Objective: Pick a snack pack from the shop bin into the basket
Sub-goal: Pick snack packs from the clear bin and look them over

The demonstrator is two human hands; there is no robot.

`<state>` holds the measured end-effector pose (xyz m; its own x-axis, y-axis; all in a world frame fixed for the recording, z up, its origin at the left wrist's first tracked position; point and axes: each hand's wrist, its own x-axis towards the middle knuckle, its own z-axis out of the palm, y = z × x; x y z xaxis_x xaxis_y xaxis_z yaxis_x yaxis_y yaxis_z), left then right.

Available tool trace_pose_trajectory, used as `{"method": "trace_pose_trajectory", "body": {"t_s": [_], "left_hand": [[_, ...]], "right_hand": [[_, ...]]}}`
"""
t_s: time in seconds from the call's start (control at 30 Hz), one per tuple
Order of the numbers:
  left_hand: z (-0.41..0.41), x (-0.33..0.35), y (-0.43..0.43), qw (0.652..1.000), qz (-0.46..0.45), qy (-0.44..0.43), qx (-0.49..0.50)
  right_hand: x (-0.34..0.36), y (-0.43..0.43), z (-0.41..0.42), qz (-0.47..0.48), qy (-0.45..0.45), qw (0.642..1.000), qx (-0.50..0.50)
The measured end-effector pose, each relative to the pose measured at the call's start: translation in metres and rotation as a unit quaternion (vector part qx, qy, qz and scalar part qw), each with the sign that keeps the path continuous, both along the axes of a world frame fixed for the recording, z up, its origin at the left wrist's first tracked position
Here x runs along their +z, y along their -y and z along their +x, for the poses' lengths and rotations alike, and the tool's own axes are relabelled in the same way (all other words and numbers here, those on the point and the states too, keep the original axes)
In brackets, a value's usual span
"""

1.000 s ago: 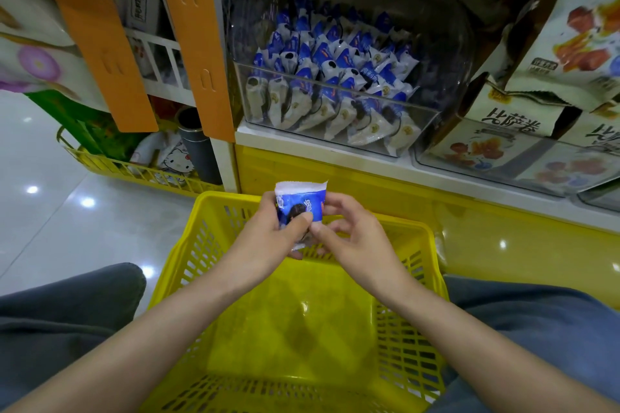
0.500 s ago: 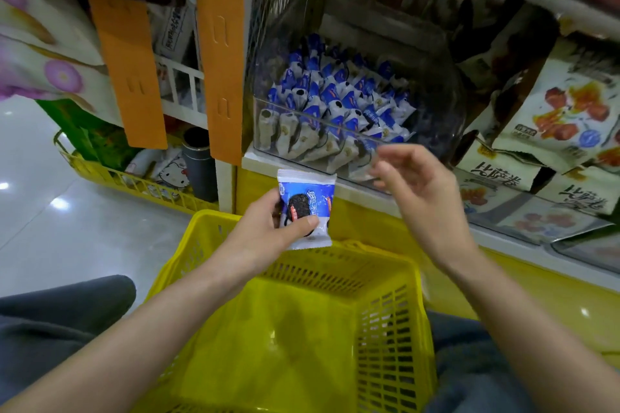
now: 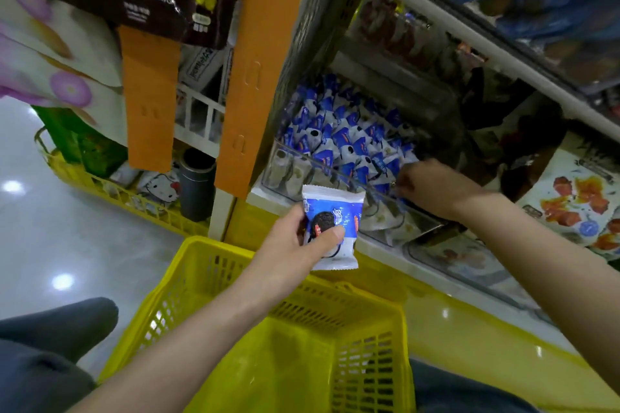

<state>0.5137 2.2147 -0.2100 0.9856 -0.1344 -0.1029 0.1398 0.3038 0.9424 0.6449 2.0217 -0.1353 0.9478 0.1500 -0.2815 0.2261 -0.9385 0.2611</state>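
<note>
Snack pack (image 3: 335,211): white and blue wrapper with a dark sandwich biscuit printed on it. It sits at the centre of the frame, upright, held in the air above the far rim of the yellow basket (image 3: 214,265) and in front of the shelf edge. It is not in the basket.

Left hand (image 3: 292,245) grips it, with the thumb (image 3: 328,235) across the printed face and the fingers behind the wrapper.

Clear shop bin (image 3: 285,168), just above and right of centre, is heaped with similar blue-and-white packs (image 3: 349,141).

Right hand (image 3: 432,189) reaches over the bin's front wall, back of the hand up. Its fingers are down among the packs and mostly hidden, so I cannot tell whether they have closed on one.

The basket fills the lower centre of the frame and has mesh walls.

Two orange strips (image 3: 149,100) hang upper left of centre. A second yellow basket (image 3: 110,191) sits mid left on the glossy floor (image 3: 40,245), holding mixed goods. Fruit-print bags (image 3: 577,198) are at the right edge. A dark trouser leg (image 3: 60,325) shows lower left.
</note>
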Motion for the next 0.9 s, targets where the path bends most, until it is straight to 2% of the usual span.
{"method": "trace_pose_trajectory", "body": {"t_s": [0.1,0.2,0.27,0.37,0.57,0.7,0.8,0.9], "left_hand": [[0.002,0.001,0.001,1.000,-0.012,-0.002,0.007],[0.003,0.001,0.002,1.000,-0.018,-0.002,0.005],[0.003,0.002,0.002,1.000,-0.022,-0.003,0.002],[0.003,0.003,0.003,1.000,-0.019,-0.004,0.000],[-0.001,0.001,0.001,1.000,-0.004,-0.006,-0.004],[-0.002,-0.001,-0.002,1.000,-0.004,-0.013,-0.005],[-0.003,-0.002,-0.003,0.999,-0.014,-0.029,-0.009],[-0.004,-0.001,-0.002,0.998,-0.036,-0.056,-0.018]], "right_hand": [[-0.001,-0.003,0.006,0.032,-0.020,0.999,-0.027],[0.005,-0.004,0.006,0.167,-0.050,0.980,-0.092],[0.005,-0.005,0.002,0.221,-0.057,0.967,-0.118],[0.000,-0.005,-0.001,0.201,-0.027,0.971,-0.125],[-0.004,-0.009,-0.003,0.191,-0.021,0.974,-0.115],[0.004,-0.012,-0.010,0.202,0.024,0.973,-0.112],[0.025,-0.014,-0.018,0.216,0.103,0.964,-0.118],[0.053,-0.018,-0.038,0.301,0.202,0.928,-0.083]]}}
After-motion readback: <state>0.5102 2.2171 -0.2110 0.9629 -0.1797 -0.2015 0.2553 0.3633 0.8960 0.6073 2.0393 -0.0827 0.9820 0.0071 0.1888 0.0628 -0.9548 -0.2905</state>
